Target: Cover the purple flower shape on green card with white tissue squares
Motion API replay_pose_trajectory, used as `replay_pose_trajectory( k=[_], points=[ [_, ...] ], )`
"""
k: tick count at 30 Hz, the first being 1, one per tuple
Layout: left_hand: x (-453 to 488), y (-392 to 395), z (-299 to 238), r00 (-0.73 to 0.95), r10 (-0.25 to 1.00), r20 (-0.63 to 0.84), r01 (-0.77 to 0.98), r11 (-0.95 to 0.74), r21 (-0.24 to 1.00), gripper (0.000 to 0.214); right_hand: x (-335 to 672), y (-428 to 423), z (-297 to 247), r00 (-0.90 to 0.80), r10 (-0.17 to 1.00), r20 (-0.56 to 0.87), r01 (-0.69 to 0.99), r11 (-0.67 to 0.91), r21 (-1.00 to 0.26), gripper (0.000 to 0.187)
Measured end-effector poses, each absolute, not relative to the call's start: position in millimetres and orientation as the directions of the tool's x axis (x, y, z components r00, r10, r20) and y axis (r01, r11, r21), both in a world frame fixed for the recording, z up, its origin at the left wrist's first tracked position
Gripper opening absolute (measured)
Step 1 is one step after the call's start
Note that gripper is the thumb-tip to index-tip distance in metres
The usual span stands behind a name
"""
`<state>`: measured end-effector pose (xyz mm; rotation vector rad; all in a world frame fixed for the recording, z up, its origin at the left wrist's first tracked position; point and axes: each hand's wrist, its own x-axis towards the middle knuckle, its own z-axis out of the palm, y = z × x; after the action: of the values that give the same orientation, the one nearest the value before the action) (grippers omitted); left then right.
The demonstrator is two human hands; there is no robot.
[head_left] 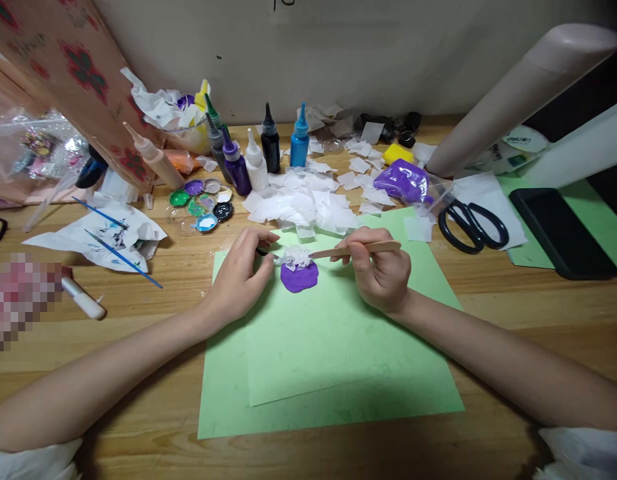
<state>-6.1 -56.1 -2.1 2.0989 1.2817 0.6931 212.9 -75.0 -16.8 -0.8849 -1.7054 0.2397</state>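
A flat purple clay disc [299, 277] lies on the green paper [333, 347], with crumpled white tissue paper [295, 256] bunched along its far edge. My right hand [377, 267] grips a flat wooden craft stick [361, 249], whose left end touches the tissue. On the other side, my left hand [246, 273] is curled around a small, thin dark tool [262, 252]. That tool reaches toward the tissue's left side, and most of it is hidden by the fingers.
Behind the paper lie many white paper squares [303, 203] and several paint bottles [238, 170]. A paint palette [206, 222] and brushes [123, 250] are at left. Bagged purple clay [403, 181], black-handled scissors [471, 225] and a phone [561, 233] sit at right.
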Motion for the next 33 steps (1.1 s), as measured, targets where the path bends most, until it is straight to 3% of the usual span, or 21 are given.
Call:
replay_pose_trajectory(
  k=[12, 18, 24, 30, 33],
  points=[
    [-5.9, -56.1, -2.9, 0.396, 0.909, 0.129, 0.6, -0.363, 0.713, 0.019, 212.7, -71.7, -17.3, -0.246, 0.661, 0.709, 0.338, 0.744, -0.576, 0.01],
    [-6.5, -55.7, -2.5, 0.402, 0.91, 0.102, 0.61, -0.349, 0.712, 0.018, 212.5, -72.0, -16.8, -0.176, 0.708, 0.684, 0.39, 0.688, -0.612, 0.016],
    [-7.7, -55.5, -2.5, 0.419, 0.902, 0.101, 0.606, -0.361, 0.709, 0.016, 212.8, -74.1, -17.8, -0.147, 0.681, 0.717, 0.401, 0.704, -0.587, 0.013],
    [-7.2, -58.1, -1.9, 0.394, 0.911, 0.126, 0.584, -0.353, 0.731, 0.02, 212.8, -70.9, -18.6, -0.261, 0.617, 0.743, 0.342, 0.779, -0.526, 0.013],
    [-8.2, -57.9, -0.2, 0.46, 0.869, 0.184, 0.573, -0.448, 0.686, 0.027, 211.9, -70.4, -17.2, -0.323, 0.584, 0.745, 0.342, 0.806, -0.483, 0.013]
  ],
)
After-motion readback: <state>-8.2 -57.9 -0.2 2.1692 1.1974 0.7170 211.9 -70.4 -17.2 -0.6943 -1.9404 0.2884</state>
